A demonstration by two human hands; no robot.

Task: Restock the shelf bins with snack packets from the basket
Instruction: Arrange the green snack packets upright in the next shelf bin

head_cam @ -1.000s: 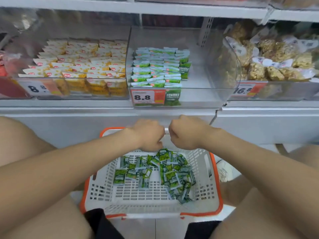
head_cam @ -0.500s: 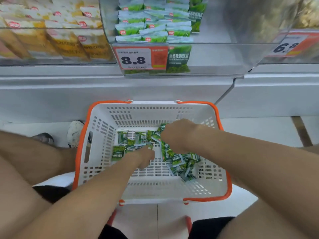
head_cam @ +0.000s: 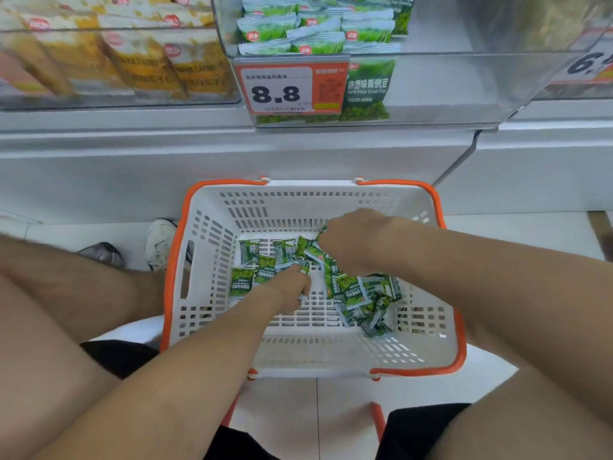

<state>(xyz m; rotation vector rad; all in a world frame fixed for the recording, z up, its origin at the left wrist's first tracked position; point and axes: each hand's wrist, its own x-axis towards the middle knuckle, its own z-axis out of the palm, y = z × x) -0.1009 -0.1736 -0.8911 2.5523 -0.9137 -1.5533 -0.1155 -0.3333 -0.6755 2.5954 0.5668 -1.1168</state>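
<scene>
A white basket with an orange rim stands on the floor between my knees, below the shelf. Several small green snack packets lie loose on its bottom, mostly in the middle and to the right. My left hand is down in the basket, fingers curled on packets at the pile's left side. Just beyond it, my right hand curls over packets near the far wall; its fingertips are hidden. Above, the clear shelf bin holds rows of the same green packets on its left side.
A price tag reading 8.8 hangs on the bin's front. The neighbouring bin on the left holds yellow packets. A white shoe and a grey shoe rest on the floor left of the basket.
Both hands dropped from the basket's far rim down into the basket and onto the green packets. The view tilted downward and closer to the basket.
</scene>
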